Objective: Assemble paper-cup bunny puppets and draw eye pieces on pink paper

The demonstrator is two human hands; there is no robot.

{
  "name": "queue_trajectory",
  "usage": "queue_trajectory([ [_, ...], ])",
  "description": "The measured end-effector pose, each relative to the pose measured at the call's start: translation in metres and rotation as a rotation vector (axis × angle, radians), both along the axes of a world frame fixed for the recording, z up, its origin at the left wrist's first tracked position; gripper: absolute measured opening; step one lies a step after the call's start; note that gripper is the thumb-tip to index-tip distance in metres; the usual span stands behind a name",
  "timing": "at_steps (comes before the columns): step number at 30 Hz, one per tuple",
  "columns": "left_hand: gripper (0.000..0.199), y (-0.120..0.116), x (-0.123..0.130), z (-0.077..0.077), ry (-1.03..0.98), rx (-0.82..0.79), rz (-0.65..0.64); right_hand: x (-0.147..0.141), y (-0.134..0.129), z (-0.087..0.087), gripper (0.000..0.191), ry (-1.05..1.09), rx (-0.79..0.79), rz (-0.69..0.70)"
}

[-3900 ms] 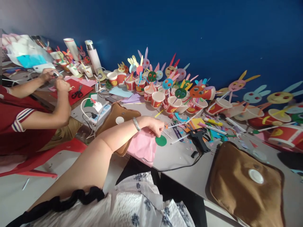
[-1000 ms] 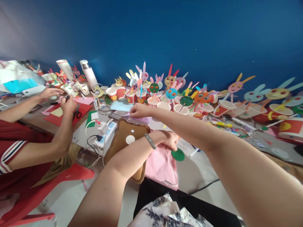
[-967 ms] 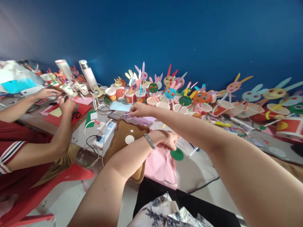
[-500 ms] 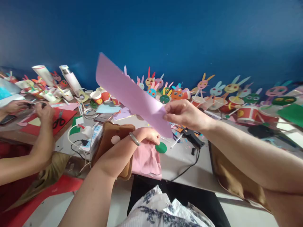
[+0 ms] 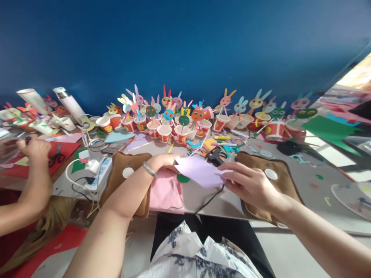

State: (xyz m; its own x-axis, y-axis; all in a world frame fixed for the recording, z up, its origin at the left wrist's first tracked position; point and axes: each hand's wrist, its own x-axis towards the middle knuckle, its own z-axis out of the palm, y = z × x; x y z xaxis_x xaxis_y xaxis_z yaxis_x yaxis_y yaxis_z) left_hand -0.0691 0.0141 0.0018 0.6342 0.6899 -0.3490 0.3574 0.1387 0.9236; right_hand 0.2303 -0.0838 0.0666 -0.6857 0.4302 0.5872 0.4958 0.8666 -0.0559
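A sheet of purple paper [image 5: 199,170] is gripped at its right edge by my right hand [image 5: 246,181], with the thumb below and the fingers above. My left hand [image 5: 168,161] reaches in at the sheet's left edge, over a crumpled pink cloth or paper packet [image 5: 167,193]; its fingertips are hidden, so what they hold does not show. A green paper circle [image 5: 183,178] pokes out under the purple sheet. Behind the sheet lies a black glue gun [image 5: 216,156], its cord running toward the table's front edge.
Paper cups with rabbit faces [image 5: 165,133] line the wall. Brown pads lie left [image 5: 116,189] and right [image 5: 269,193]. A power strip [image 5: 102,173] with cords sits at left. Beyond it, a co-worker's hands [image 5: 33,148] work near scissors [image 5: 57,156] on red paper.
My right hand has lowered the purple sheet from upright in the air to nearly flat above the table, bringing it to my left hand. The view has shifted toward the right.
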Motion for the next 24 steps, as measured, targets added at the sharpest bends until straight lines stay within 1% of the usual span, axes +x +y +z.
queue_trajectory([
  [2, 0.021, 0.008, 0.003, 0.002, 0.082, 0.016, -0.114, 0.007, -0.008, -0.016, 0.014, -0.058, 0.066, -0.012],
  [3, 0.020, 0.011, 0.004, 0.003, 0.104, 0.025, -0.148, 0.010, -0.011, -0.023, 0.016, -0.071, 0.088, -0.008],
  [5, 0.021, 0.014, 0.006, 0.007, 0.129, 0.036, -0.198, 0.012, -0.015, -0.034, 0.017, -0.067, 0.122, 0.008],
  [7, 0.030, 0.013, 0.007, 0.011, 0.118, 0.037, -0.214, 0.010, -0.016, -0.039, 0.015, -0.043, 0.147, 0.024],
  [9, 0.045, 0.010, 0.007, 0.014, 0.060, 0.043, -0.192, 0.003, -0.015, -0.037, 0.015, -0.019, 0.165, 0.021],
  [11, 0.057, 0.007, 0.007, 0.015, -0.024, 0.072, -0.139, -0.007, -0.010, -0.030, 0.015, 0.002, 0.204, 0.005],
  [14, 0.064, 0.007, 0.005, 0.014, -0.145, 0.139, -0.095, -0.025, 0.002, -0.020, 0.016, -0.005, 0.305, 0.015],
  [16, 0.066, 0.009, 0.004, 0.013, -0.276, 0.141, -0.123, -0.037, 0.012, -0.017, 0.014, -0.030, 0.344, 0.026],
  [18, 0.068, 0.011, 0.003, 0.013, -0.351, 0.132, -0.183, -0.049, 0.022, -0.017, 0.012, -0.043, 0.349, 0.047],
  [20, 0.074, 0.014, 0.002, 0.014, -0.390, 0.161, -0.261, -0.061, 0.031, -0.020, 0.013, -0.075, 0.341, 0.074],
  [22, 0.079, 0.016, -0.001, 0.014, -0.424, 0.227, -0.329, -0.073, 0.039, -0.022, 0.014, -0.115, 0.313, 0.077],
  [23, 0.079, 0.017, -0.002, 0.013, -0.423, 0.257, -0.340, -0.079, 0.042, -0.023, 0.013, -0.127, 0.287, 0.071],
  [24, 0.076, 0.017, -0.004, 0.013, -0.410, 0.275, -0.313, -0.084, 0.046, -0.024, 0.013, -0.132, 0.255, 0.067],
])
